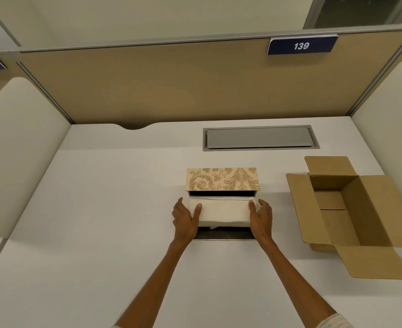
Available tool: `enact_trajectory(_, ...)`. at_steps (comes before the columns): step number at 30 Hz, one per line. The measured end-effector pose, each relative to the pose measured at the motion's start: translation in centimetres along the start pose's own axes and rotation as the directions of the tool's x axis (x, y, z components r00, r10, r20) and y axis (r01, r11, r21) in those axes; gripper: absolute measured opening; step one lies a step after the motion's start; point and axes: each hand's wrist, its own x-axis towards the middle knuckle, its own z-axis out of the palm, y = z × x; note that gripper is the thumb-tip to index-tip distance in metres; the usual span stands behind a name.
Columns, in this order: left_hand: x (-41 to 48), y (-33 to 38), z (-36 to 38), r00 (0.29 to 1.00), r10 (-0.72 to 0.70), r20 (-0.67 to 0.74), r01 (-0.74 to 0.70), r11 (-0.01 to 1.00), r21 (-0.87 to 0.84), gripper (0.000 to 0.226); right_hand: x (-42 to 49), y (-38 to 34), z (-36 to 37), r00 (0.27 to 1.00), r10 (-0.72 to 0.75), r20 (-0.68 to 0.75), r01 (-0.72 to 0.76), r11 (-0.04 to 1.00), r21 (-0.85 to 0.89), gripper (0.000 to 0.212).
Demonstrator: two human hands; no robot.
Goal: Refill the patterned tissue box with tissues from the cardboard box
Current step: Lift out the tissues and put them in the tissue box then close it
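Observation:
The patterned tissue box point(222, 179) lies in the middle of the white desk with its open side toward me and a dark flap point(223, 234) folded down flat in front. A white stack of tissues point(224, 211) sits partly inside the opening. My left hand point(185, 218) grips the stack's left end, thumb on top. My right hand point(261, 217) grips its right end the same way. The cardboard box point(351, 209) stands open to the right, and I see no tissues inside it.
The cardboard box's flaps spread out toward the desk's right edge. A grey cable hatch point(260, 138) is set into the desk behind the tissue box. Tan partition walls enclose the desk on the far side and both flanks.

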Motion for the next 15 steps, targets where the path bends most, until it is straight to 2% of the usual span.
enact_trajectory(2, -0.9, -0.6, 0.2, 0.978, 0.196, -0.068, -0.183, 0.969, 0.166, 0.075, -0.6, 0.2, -0.6, 0.987, -0.120, -0.108, 0.115, 0.992, -0.048, 0.044)
enact_trajectory(4, -1.8, -1.0, 0.5, 0.920, 0.389, -0.053, -0.359, 0.887, 0.291, 0.075, -1.3, 0.3, -1.0, 0.930, -0.324, -0.172, 0.299, 0.941, -0.160, 0.036)
enact_trajectory(7, -2.0, -1.0, 1.1, 0.817, 0.569, 0.095, -0.544, 0.704, 0.457, 0.083, -2.5, 0.6, -0.9, 0.826, -0.562, -0.053, 0.517, 0.791, -0.327, 0.032)
enact_trajectory(9, -1.4, -0.8, 1.1, 0.795, 0.570, 0.208, -0.586, 0.633, 0.506, 0.095, -3.0, 1.0, -0.5, 0.777, -0.625, 0.074, 0.600, 0.699, -0.390, 0.043)
enact_trajectory(12, -0.2, -0.8, 0.6, 0.785, 0.524, 0.331, -0.610, 0.561, 0.559, 0.108, -2.9, 1.9, -0.3, 0.718, -0.630, 0.295, 0.686, 0.568, -0.455, 0.076)
enact_trajectory(15, 0.6, -0.9, 0.4, 0.790, 0.519, 0.326, -0.592, 0.511, 0.623, 0.102, -1.7, 2.1, -0.9, 0.683, -0.574, 0.453, 0.719, 0.419, -0.554, 0.094)
